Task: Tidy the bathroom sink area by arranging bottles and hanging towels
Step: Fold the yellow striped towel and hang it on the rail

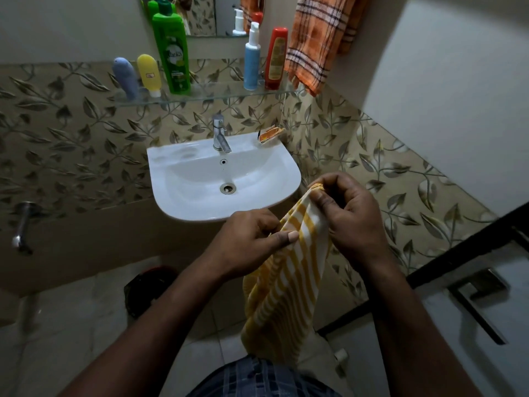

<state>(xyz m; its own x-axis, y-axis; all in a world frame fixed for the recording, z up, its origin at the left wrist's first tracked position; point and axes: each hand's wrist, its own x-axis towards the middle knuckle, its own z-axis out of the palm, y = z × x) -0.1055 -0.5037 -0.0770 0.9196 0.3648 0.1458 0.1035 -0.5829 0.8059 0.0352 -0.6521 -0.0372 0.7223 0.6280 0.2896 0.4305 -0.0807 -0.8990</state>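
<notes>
Status: we've got the yellow-and-white striped towel [286,296] in both hands, in front of the white sink [289,173] and just to its right. The left hand [249,239] pinches a towel edge between thumb and curled fingers. The right hand [352,219] sits higher, fingers curled round the bunched top corner. The rest of the towel hangs slack. It's on no hook or rail, so we count that step as open. Done, as far as we can judge: five containers stand on the glass shelf [217,94]. The blue-grey tube [126,78], yellow tube [148,74] and green Vatika shampoo bottle [171,53] are grouped at the left. The blue pump bottle [252,58] and red bottle [276,58] stand close together at the right. All are upright, the tubes leaning a little. The orange checked towel [317,44] hangs on the wall right of the shelf, its lower edge reaching the shelf end. Left to do: hang the striped towel, and possibly clear the orange sachet [270,134] lying on the sink's back rim beside the tap [220,134]. Unknowns: the orange towel's hanger is cut off at the top edge, and we see no free hook or rail. The mirror [226,15] is cropped and shows only reflections. The dark reddish object on the floor [151,290] is too dim to name. The striped towel's lower end is hidden behind checked clothing.
</notes>
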